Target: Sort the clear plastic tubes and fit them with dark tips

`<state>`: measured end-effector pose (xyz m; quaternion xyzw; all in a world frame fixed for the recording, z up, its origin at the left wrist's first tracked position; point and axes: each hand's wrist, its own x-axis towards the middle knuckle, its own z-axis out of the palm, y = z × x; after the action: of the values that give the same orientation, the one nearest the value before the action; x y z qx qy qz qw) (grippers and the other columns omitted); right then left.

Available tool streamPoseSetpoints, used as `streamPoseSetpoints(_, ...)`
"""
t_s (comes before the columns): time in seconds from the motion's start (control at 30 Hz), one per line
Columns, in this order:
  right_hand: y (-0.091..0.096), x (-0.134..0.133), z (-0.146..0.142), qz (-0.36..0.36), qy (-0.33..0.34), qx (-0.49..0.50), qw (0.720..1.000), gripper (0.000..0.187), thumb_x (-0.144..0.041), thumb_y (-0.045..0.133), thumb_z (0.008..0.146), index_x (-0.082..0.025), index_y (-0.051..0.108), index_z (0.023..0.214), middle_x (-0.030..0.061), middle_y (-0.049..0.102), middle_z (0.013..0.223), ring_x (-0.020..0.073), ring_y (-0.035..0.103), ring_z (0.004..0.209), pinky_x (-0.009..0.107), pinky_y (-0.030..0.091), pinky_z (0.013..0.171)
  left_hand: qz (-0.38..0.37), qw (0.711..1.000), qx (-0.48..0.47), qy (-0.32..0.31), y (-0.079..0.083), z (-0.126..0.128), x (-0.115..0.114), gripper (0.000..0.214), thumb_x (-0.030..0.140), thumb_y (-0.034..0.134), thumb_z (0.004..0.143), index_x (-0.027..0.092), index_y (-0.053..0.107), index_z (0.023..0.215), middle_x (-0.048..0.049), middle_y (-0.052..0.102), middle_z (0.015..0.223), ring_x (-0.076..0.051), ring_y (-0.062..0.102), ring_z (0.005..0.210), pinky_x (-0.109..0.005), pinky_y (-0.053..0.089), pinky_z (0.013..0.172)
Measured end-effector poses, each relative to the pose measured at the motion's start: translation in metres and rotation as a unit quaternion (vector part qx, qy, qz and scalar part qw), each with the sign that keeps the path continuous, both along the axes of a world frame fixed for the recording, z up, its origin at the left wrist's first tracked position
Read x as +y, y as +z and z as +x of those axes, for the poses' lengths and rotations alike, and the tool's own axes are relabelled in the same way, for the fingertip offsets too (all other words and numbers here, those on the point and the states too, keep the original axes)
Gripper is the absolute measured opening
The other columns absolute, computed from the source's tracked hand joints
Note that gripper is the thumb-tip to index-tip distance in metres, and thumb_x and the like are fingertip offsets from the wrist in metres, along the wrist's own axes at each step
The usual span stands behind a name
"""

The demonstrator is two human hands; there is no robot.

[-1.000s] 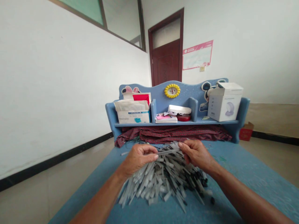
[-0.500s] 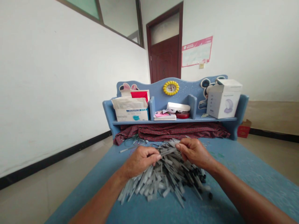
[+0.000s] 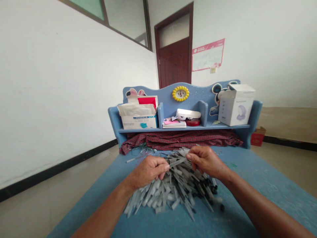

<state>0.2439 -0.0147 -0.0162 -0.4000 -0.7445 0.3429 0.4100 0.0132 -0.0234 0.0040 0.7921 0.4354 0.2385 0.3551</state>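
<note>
Between my hands stretches a slim, translucent plastic tube (image 3: 177,162), pen-like in shape and tilted slightly up to the right. My left hand (image 3: 152,170) pinches its lower left end between thumb and fingers. At the other end, the closed thumb and forefinger of my right hand (image 3: 204,160) grip it. Directly beneath both hands spreads a loose pile (image 3: 164,195) of many similar clear and grey pieces, some with black parts. Small black pieces gather at the pile's right side, and one black cap-like piece (image 3: 222,207) lies apart from it.
A blue table (image 3: 138,228) carries the pile. Along its back stands a blue shelf (image 3: 182,129) holding a mask box (image 3: 138,122), papers, a red round case (image 3: 192,122) and a white carton (image 3: 235,107). Checked cloth (image 3: 170,140) lies bunched below the shelf.
The view has shifted very slightly. Both hands keep their pinch on the tube, with only a slight movement of the fingers.
</note>
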Motion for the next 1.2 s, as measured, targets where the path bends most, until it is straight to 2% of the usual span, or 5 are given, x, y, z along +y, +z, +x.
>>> streamPoseSetpoints(0.47, 0.0035, -0.0011, 0.0044, -0.018, 0.034, -0.018, 0.999, 0.037, -0.041, 0.045, 0.085, -0.017, 0.045, 0.057, -0.0048, 0.050, 0.042, 0.0043, 0.037, 0.032, 0.015, 0.025, 0.033, -0.026, 1.000, -0.003, -0.004, 0.0050, -0.0027, -0.0003, 0.033, 0.044, 0.048, 0.079, 0.013, 0.057, 0.067, 0.0048, 0.046, 0.047, -0.007, 0.035, 0.042, -0.019, 0.029, 0.045)
streamPoseSetpoints(0.77, 0.0047, 0.0004, 0.0043, -0.086, 0.078, 0.059, 0.992, 0.025, -0.039, 0.059, 0.074, -0.016, 0.053, 0.083, -0.0045, 0.057, 0.054, 0.0066, 0.044, 0.036, 0.017, 0.034, 0.036, -0.031, 0.999, -0.012, 0.003, 0.0026, -0.0023, 0.0004, 0.033, 0.043, 0.048, 0.079, 0.013, 0.057, 0.067, 0.0047, 0.046, 0.046, -0.007, 0.034, 0.042, -0.019, 0.027, 0.044)
streamPoseSetpoints(0.97, 0.0024, 0.0008, 0.0050, -0.019, 0.033, -0.006, 0.999, 0.037, -0.042, 0.045, 0.085, -0.017, 0.047, 0.059, -0.0044, 0.051, 0.044, 0.0047, 0.037, 0.033, 0.016, 0.026, 0.034, -0.031, 0.999, -0.011, 0.006, 0.0035, -0.0011, 0.0000, 0.033, 0.044, 0.049, 0.078, 0.013, 0.057, 0.067, 0.0046, 0.046, 0.046, -0.007, 0.034, 0.042, -0.019, 0.027, 0.045)
streamPoseSetpoints(1.07, 0.0024, 0.0011, 0.0044, -0.063, 0.060, 0.036, 0.996, 0.023, -0.039, 0.053, 0.079, -0.017, 0.050, 0.075, -0.0053, 0.055, 0.049, 0.0056, 0.040, 0.033, 0.016, 0.029, 0.034, -0.032, 0.999, -0.010, 0.006, 0.0024, -0.0016, 0.0009, 0.034, 0.044, 0.049, 0.078, 0.013, 0.057, 0.067, 0.0047, 0.047, 0.047, -0.007, 0.035, 0.042, -0.019, 0.028, 0.045)
streamPoseSetpoints(1.2, 0.0034, 0.0009, 0.0051, -0.064, 0.057, 0.038, 0.996, 0.029, -0.039, 0.058, 0.078, -0.017, 0.050, 0.095, -0.0060, 0.056, 0.053, 0.0061, 0.041, 0.034, 0.016, 0.030, 0.034, -0.032, 0.999, -0.013, 0.011, 0.0011, -0.0026, 0.0020, 0.033, 0.043, 0.049, 0.078, 0.013, 0.057, 0.067, 0.0044, 0.047, 0.047, -0.007, 0.036, 0.042, -0.019, 0.029, 0.045)
